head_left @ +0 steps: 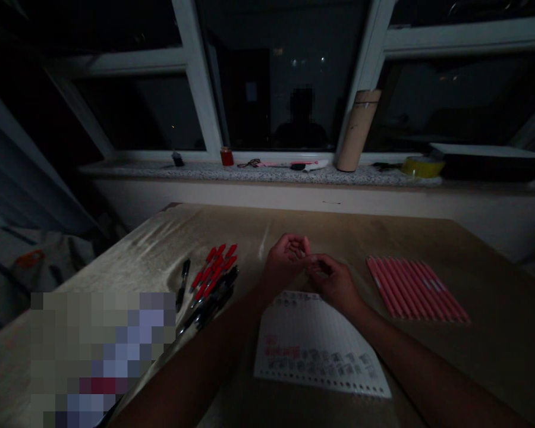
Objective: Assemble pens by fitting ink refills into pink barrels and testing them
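My left hand [289, 255] and my right hand [334, 280] meet above the far edge of a lined sheet of paper [312, 342]. The left fingers are curled in, and its thumb reaches to the right fingertips. My right hand is bent into a pinch against that thumb. Anything between the fingertips is too small or dark to make out. Rows of dark and pink-red handwriting mark the paper, with punched holes along its near edge. Left of my hands lie several red-capped pens [214, 270] and several black pens [216, 300]; pink pencils [417, 289] lie in a row at the right.
A single black pen [183, 282] lies left of the pen pile. At the lower left, a blurred-out patch [116, 362] covers part of the table [339, 232]. The windowsill [196, 172] bears a small red jar [227, 156], a cardboard tube [359, 131] and yellow tape [422, 167].
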Motion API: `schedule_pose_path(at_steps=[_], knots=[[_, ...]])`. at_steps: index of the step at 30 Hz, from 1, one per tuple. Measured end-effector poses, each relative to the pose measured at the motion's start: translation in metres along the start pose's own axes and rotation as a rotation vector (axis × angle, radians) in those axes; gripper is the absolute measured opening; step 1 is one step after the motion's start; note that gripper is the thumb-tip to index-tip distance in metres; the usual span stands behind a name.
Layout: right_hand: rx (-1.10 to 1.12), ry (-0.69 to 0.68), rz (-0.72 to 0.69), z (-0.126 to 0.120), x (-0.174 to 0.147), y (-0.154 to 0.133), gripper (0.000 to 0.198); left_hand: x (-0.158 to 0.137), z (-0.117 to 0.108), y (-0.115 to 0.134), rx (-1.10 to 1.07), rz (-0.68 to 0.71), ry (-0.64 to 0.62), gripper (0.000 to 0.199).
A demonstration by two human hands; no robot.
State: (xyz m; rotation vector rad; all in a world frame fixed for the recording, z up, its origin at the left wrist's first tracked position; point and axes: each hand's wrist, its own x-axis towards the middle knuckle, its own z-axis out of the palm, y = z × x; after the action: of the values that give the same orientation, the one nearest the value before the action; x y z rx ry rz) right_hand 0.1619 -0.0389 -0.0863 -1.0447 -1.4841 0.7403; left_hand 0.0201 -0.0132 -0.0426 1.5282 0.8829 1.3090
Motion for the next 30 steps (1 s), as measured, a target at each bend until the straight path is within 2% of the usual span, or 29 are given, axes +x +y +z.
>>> schedule_pose_path(at_steps=[3, 7, 13, 20, 30], knots=[[0.014, 0.005, 0.007, 0.0, 0.0, -0.002, 0.019, 0.0, -0.001, 0.001, -0.034, -0.011, -0.073, 0.045], [0.029, 0.001, 0.017, 0.001, 0.0, -0.002, 0.02, 0.001, -0.004, 0.0, -0.056, 0.001, -0.128, 0.039], [-0.016, -0.004, -0.026, 0.002, 0.0, 0.003, 0.02, 0.003, -0.003, -0.003, -0.006, 0.013, 0.004, 0.026], [-0.049, -0.028, -0.019, 0.002, 0.0, -0.002, 0.018, 0.006, -0.003, 0.0, -0.064, 0.012, 0.1, 0.034], [-0.087, -0.046, -0.064, 0.002, 0.0, 0.002, 0.026, 0.013, -0.007, 0.009, -0.225, 0.023, 0.125, 0.043]])
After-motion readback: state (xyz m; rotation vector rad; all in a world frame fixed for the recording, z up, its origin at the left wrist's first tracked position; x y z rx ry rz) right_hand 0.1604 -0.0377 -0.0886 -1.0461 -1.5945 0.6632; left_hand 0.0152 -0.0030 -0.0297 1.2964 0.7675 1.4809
